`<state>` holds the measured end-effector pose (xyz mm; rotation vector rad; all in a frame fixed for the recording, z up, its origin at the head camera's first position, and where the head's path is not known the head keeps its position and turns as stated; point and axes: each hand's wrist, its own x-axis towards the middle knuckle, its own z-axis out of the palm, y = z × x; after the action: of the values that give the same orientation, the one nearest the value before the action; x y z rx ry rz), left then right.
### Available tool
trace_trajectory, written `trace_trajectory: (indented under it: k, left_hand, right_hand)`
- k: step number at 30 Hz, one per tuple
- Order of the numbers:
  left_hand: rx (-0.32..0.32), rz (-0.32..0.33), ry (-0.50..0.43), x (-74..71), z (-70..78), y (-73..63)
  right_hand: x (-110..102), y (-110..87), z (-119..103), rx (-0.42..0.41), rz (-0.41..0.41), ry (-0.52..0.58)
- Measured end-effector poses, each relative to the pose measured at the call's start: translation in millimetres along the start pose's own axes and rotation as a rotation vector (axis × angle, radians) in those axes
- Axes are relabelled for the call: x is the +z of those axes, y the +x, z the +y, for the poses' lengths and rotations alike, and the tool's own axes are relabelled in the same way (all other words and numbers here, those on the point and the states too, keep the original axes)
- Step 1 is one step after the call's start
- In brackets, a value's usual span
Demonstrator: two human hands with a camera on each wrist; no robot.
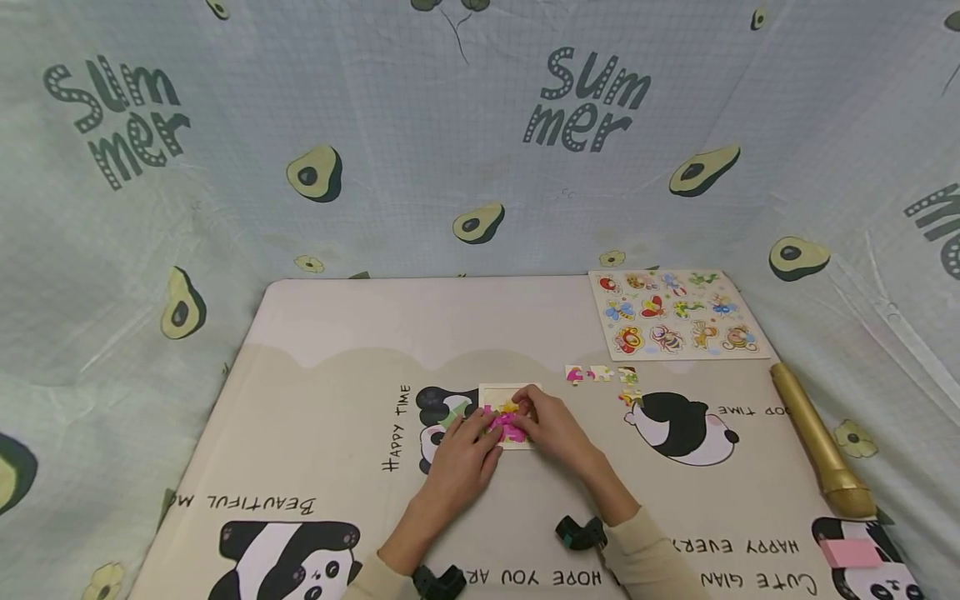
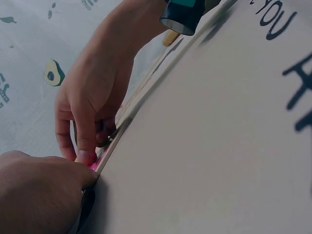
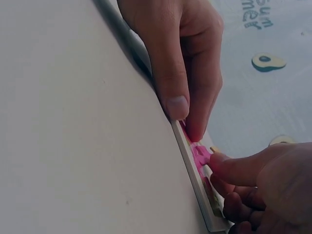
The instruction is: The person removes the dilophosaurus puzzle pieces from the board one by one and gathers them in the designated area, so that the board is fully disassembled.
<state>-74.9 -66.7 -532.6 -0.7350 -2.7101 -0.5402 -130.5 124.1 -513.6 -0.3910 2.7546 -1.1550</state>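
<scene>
A small jigsaw tray (image 1: 491, 392) with a pale rim lies on the table, partly filled with pink and yellow pieces (image 1: 512, 433). My left hand (image 1: 465, 454) rests over its left side, fingers extended onto the pink pieces and the rim. From the right, my right hand (image 1: 557, 429) reaches over the tray and pinches a small puzzle piece between thumb and finger. In the right wrist view a yellow-orange edge (image 3: 213, 149) shows by that thumb, just above the pink pieces. The fingers hide most of the held piece.
Several loose puzzle pieces (image 1: 601, 374) lie right of the tray. A board of cartoon insects (image 1: 682, 315) stands at the back right. A gold tapered cylinder (image 1: 821, 442) lies along the right edge, with a pink block (image 1: 851, 553) nearer. Black devices (image 1: 580, 533) sit at both wrists.
</scene>
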Motion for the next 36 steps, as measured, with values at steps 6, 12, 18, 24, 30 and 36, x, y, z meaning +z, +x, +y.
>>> trace_trajectory:
  k: [6,12,18,24,30,36]
  left_hand:
    - [0.001,0.007,-0.004,1.3,0.0,0.8]
    - [0.001,0.012,-0.012,1.1,0.2,0.4]
    - [0.007,0.019,-0.016,2.0,0.0,-0.3]
    - [-0.005,0.015,-0.023,2.0,-0.1,-0.8]
    - [-0.010,0.011,-0.046,1.5,-0.3,-1.2]
    - [-0.020,0.008,-0.055,0.6,-0.2,-1.2]
  right_hand:
    - [-2,-1.1,4,0.005,-0.017,0.005]
    - [-3,-1.9,5,0.003,-0.019,0.015]
    - [-1,-4.7,8,0.001,0.023,0.041]
    - [-6,-8.5,13,0.011,0.070,0.085]
    - [-14,-12.2,22,0.023,0.107,0.097]
    - [-23,-16.4,31,0.034,0.151,0.061]
